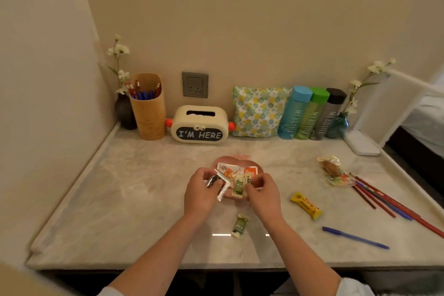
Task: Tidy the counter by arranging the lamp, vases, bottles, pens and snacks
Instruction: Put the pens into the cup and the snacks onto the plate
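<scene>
Snack-sorting step is going on: both hands are working over the pink plate (230, 159) at the middle of the counter (144, 187), gathering packets into it.

Left hand (200, 190) is gripping a silver-and-dark packet (217, 182), fingers curled round it, at the plate's left edge. Right hand (263, 193) is pinching a green packet (238, 186) over the near side of the plate. Whether it is holding one green packet or two, cannot tell. An orange-and-white packet (240, 169) is already lying in the plate.

Next move, as I judge it: letting both packets down into the plate, then reaching for the strays. Those packets are light and crinkly, so a soft pinch should do.

Still lying loose:
- a second green packet (240, 226), near edge, just below the hands
- a yellow bar (306, 205), right of the hands
- clear-wrapped snacks (334, 170), farther right
- red pencils (384, 199) and a blue pen (354, 237), near right

The pens will be needing a trip to the tan pen holder (150, 115), far left, already holding some.

Three bottles (312, 113) are standing side by side at the far wall, with a dark vase (123, 113) far left and a blue vase (338, 125) far right; those look arranged. Roughly midway through, I'd say.
</scene>
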